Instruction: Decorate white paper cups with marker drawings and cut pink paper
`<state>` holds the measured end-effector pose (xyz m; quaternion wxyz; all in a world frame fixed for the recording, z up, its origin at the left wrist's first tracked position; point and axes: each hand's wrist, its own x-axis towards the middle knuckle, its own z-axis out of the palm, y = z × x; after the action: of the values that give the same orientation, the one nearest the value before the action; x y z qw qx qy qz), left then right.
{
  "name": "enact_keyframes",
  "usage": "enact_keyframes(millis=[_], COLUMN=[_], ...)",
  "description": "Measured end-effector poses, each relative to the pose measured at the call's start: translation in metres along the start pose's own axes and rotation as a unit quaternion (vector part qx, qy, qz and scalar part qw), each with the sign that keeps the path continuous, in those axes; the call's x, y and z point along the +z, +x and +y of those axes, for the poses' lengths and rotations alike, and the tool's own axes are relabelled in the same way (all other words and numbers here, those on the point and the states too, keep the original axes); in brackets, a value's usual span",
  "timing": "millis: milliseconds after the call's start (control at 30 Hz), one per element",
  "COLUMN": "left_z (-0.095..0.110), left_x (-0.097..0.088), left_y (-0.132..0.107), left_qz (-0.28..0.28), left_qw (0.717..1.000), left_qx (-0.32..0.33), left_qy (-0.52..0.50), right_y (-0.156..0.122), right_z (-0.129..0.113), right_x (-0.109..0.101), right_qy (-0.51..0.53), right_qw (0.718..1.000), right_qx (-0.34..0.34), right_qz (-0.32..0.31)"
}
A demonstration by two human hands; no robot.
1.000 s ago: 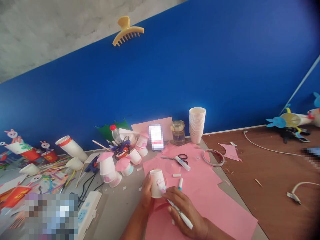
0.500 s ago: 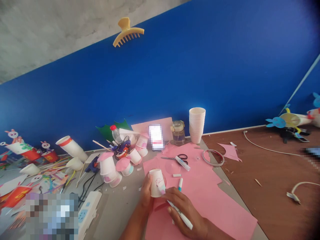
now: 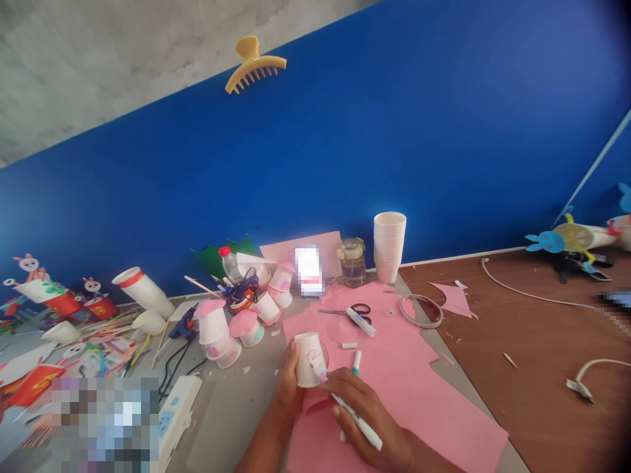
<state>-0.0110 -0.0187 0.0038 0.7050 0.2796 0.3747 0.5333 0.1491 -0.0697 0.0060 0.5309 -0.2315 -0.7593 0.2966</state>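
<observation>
My left hand [image 3: 288, 384] is wrapped round a small white paper cup [image 3: 306, 357], held upside down over the pink paper sheet [image 3: 404, 387]. Pink lines are drawn on the cup's side. My right hand [image 3: 369, 417] grips a white marker pen [image 3: 352, 415] with its pink tip touching the cup's lower right side. A second marker [image 3: 355, 362] with a teal end and a small white cap [image 3: 349, 345] lie on the pink paper just beyond my hands.
Scissors [image 3: 345, 310] and a glue pen [image 3: 361, 322] lie further back. A stack of white cups [image 3: 389, 246], a glass jar [image 3: 351, 261] and a phone [image 3: 308, 270] stand by the blue wall. Decorated cups [image 3: 217, 328], a power strip [image 3: 175, 414] and craft clutter fill the left. A tape ring [image 3: 420, 310] sits right.
Almost nothing differs: the view has shifted a few pixels, and the marker tip stays against the cup in the same spot.
</observation>
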Motion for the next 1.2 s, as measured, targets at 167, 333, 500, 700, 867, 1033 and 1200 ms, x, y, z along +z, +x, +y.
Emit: enact_keyframes(millis=[167, 333, 500, 700, 867, 1033, 1200], left_z=[0.0019, 0.0052, 0.0060, 0.0060, 0.0070, 0.0063, 0.0061], left_x=[0.0033, 0.0076, 0.0054, 0.0033, 0.0054, 0.0046, 0.0051], left_y=[-0.0013, -0.0023, -0.0015, -0.0004, -0.0004, 0.0004, -0.0007], left_qz=[0.004, 0.006, 0.027, 0.013, -0.020, -0.058, -0.055], left_qw=[1.000, 0.998, 0.997, 0.997, 0.996, 0.995, 0.996], left_qx=[0.000, -0.038, -0.040, -0.046, -0.044, -0.037, -0.040], left_qy=[-0.010, -0.043, -0.055, -0.061, -0.070, -0.070, -0.057], right_y=[0.0008, -0.0003, -0.0014, -0.0001, 0.0001, -0.0002, 0.0003], right_z=[-0.0009, 0.0000, 0.0029, 0.0030, 0.0044, 0.0058, 0.0064], right_x=[-0.0004, 0.0000, 0.0022, 0.0011, -0.0007, -0.0002, 0.0001], right_qy=[-0.002, 0.000, 0.009, 0.014, 0.015, 0.008, 0.005], right_qw=[1.000, 1.000, 0.999, 0.998, 0.997, 0.996, 0.996], right_qx=[-0.001, -0.005, 0.007, 0.031, 0.050, 0.044, 0.043], right_qz=[0.007, 0.026, 0.037, 0.044, 0.065, 0.073, 0.078])
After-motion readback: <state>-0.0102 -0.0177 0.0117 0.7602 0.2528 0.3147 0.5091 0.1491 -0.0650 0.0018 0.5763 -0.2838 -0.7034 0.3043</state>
